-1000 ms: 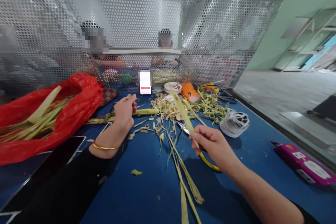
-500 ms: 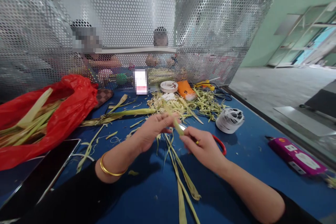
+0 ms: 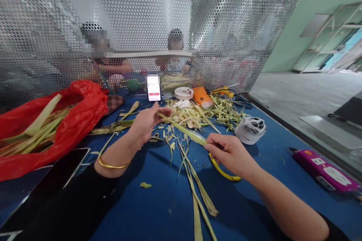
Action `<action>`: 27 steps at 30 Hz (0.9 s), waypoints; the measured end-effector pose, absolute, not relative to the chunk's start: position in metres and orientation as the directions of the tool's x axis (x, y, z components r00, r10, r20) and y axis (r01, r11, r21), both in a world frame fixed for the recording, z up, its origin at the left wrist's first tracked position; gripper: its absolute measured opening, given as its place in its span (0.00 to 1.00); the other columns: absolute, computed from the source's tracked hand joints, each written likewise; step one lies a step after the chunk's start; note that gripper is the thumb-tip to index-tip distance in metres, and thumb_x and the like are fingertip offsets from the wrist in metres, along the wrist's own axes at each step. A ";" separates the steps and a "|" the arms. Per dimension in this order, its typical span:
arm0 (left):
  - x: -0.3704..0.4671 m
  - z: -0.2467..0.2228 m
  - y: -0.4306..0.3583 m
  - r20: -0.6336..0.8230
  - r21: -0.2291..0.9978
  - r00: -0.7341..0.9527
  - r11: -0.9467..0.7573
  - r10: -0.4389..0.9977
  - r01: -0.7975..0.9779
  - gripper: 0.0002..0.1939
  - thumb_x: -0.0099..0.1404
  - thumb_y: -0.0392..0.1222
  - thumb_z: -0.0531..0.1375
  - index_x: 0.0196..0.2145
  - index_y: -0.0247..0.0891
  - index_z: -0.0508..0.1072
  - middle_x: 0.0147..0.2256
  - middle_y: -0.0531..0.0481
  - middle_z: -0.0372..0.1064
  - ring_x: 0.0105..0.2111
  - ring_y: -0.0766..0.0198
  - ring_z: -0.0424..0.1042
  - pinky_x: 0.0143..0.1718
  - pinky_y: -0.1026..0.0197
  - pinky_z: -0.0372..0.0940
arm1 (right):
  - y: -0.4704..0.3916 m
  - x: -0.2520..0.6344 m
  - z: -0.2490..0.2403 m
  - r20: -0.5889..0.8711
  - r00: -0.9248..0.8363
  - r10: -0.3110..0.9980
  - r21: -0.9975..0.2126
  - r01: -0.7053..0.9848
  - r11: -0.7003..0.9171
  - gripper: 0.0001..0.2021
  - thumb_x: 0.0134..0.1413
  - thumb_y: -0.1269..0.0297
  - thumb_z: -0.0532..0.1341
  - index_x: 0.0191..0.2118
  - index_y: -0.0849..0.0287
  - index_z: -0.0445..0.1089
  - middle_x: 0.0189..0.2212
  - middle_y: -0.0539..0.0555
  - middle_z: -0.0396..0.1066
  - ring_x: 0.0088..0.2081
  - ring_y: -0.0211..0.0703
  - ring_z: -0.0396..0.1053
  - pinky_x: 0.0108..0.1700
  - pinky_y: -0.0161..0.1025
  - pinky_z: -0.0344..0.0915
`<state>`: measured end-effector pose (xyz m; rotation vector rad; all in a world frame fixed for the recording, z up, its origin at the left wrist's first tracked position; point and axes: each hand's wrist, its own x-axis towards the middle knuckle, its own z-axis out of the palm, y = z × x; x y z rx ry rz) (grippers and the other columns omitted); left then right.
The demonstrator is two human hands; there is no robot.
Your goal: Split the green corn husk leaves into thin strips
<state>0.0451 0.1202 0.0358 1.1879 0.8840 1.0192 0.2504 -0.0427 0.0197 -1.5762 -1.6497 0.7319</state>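
Observation:
A long pale-green strip of corn husk (image 3: 185, 131) stretches between my two hands above the blue table. Its far, narrow end lies at the thumb and fingers of my left hand (image 3: 145, 123), closed loosely there. My right hand (image 3: 226, 150) pinches the wide end between thumb and forefinger. Scissors are in the same hand; their yellow-lined handle loop (image 3: 223, 171) hangs below the fingers, and a bit of blade shows beside the strip. Under the hands, several long husk strips (image 3: 199, 196) lie toward the front edge, with small scraps around them.
A red plastic bag (image 3: 93, 99) of husks sits left, near a dark tablet (image 3: 53, 184). Behind are a phone (image 3: 154, 92), tape roll (image 3: 183, 93), orange packet (image 3: 202, 96) and husk shavings (image 3: 192, 115). A white coil (image 3: 250, 131) and purple pack (image 3: 322, 169) lie right. People sit behind a perforated screen (image 3: 147, 15).
My hands have drawn apart, the left going left and slightly up, the right slightly right. More of the husk strip shows between them. The scissors' handle has swung lower.

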 end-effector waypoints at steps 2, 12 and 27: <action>0.031 0.042 0.136 -0.058 0.978 0.146 0.086 0.988 -0.192 0.21 0.65 0.51 0.53 0.25 0.34 0.77 0.33 0.41 0.76 0.31 0.63 0.72 0.31 0.63 0.65 | -0.042 0.252 0.022 0.100 0.061 0.993 -0.860 0.508 0.056 0.12 0.55 0.62 0.56 0.22 0.57 0.60 0.15 0.45 0.61 0.17 0.34 0.59 0.22 0.32 0.56; 0.077 0.036 0.056 -0.112 0.993 0.487 0.080 0.866 0.086 0.16 0.52 0.54 0.65 0.23 0.37 0.76 0.24 0.49 0.71 0.20 0.69 0.62 0.21 0.65 0.54 | -0.039 0.243 0.008 0.373 0.246 0.895 -0.738 0.663 0.126 0.12 0.60 0.58 0.54 0.27 0.56 0.63 0.19 0.47 0.62 0.22 0.37 0.59 0.27 0.34 0.55; 0.086 0.027 0.033 -0.069 0.993 0.506 0.108 0.860 -0.048 0.14 0.50 0.48 0.67 0.31 0.36 0.79 0.19 0.55 0.64 0.20 0.71 0.58 0.23 0.67 0.55 | -0.032 0.232 -0.001 -0.058 0.038 0.998 -0.989 -0.136 -0.053 0.14 0.49 0.53 0.63 0.28 0.61 0.70 0.19 0.46 0.65 0.18 0.31 0.61 0.23 0.31 0.60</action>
